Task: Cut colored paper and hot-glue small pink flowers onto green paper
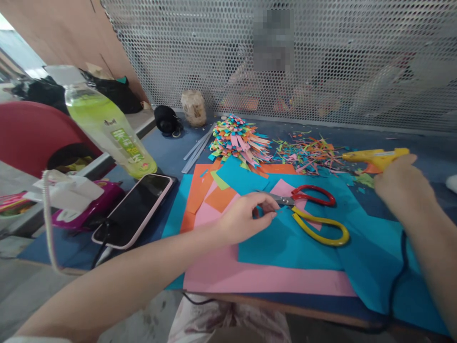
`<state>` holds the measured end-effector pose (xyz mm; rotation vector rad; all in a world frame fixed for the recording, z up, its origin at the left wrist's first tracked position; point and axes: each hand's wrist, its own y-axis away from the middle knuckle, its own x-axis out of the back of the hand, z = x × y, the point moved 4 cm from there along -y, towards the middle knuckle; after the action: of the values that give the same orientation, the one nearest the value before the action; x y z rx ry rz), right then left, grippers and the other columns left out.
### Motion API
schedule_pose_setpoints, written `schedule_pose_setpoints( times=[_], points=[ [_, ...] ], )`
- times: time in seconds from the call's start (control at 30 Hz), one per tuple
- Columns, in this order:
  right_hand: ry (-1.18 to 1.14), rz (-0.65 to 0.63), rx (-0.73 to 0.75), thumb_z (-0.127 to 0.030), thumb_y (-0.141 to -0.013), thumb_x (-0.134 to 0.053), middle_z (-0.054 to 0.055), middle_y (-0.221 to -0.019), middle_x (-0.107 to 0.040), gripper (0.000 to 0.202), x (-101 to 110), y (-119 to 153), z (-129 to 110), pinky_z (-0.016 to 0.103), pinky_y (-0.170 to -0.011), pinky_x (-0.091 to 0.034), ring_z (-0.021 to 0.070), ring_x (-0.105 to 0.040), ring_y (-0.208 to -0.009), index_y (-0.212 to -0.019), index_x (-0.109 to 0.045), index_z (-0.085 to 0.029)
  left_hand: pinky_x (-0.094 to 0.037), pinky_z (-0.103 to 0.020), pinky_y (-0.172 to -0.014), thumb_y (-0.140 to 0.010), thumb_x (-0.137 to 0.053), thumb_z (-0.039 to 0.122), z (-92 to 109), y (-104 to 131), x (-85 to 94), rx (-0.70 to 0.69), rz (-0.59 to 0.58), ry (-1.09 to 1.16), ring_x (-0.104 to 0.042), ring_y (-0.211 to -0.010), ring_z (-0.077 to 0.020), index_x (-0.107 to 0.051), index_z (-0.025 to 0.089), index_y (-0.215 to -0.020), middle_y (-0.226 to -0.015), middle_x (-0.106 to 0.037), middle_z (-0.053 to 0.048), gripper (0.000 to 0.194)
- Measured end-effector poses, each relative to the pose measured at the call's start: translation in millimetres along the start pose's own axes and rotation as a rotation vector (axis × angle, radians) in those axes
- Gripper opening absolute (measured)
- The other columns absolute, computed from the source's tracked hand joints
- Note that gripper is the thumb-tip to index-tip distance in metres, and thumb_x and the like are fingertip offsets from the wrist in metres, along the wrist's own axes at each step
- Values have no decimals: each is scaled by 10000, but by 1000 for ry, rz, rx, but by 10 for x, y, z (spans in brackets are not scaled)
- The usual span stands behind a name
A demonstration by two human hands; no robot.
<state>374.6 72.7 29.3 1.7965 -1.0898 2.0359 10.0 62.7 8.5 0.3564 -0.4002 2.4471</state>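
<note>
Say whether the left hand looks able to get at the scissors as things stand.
Probably yes: the left hand is right by the blades of the scissors, and nothing appears to lie over the handles, so the way looks free.

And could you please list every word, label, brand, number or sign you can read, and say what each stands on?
Nothing can be quoted with certainty.
Green label on the drink bottle: pale characters, too blurred to read.
Dark mark above it: too small to read.
Phone screen: dark, no text visible.
</note>
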Motion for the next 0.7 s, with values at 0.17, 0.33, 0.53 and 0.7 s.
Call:
schedule_pose_setpoints(
  times=[0.17, 0.33, 0.53, 0.7],
  points=[
    [-18, -13, -101, -172, -876, -445, 419, -1173, -559, 636, 197, 105, -72, 477, -664, -372, 431, -609, -1077, -1445, -299, 72, -455, -228, -644, -823, -598, 194, 1, -1, 0, 6, -5, 2, -600, -763, -126, -642, 163, -876, -841, -668, -33, 75],
    [-16, 172, -67, -252, -957, -365, 390, -1179, -557, 571, 282, 170, -123, 501, -684, -375, 444, -562, -1129, -1451, -322, 31, -454, -229, -649, -825, -593, 195, 0, 3, -3, 2, -7, 1, -605, -773, -127, -641, 166, -878, -852, -671, -35, 78],
    [-18, 223, 18, -196, -930, -356, 397, -1109, -572, 524, 226, 173, -212, 460, -653, -385, 433, -601, -1034, -1361, -395, 99, -452, -230, -644, -819, -597, 191, 6, 3, -2, 3, -4, -11, -608, -766, -128, -642, 170, -871, -846, -676, -32, 72],
    [-53, 158, 82, -173, -829, -494, 412, -1154, -548, 593, 182, 161, -292, 413, -676, -391, 403, -620, -987, -1309, -369, 153, -449, -226, -639, -819, -597, 184, 14, 3, -5, 0, -7, -22, -608, -762, -126, -646, 169, -868, -832, -674, -30, 71]
  ],
)
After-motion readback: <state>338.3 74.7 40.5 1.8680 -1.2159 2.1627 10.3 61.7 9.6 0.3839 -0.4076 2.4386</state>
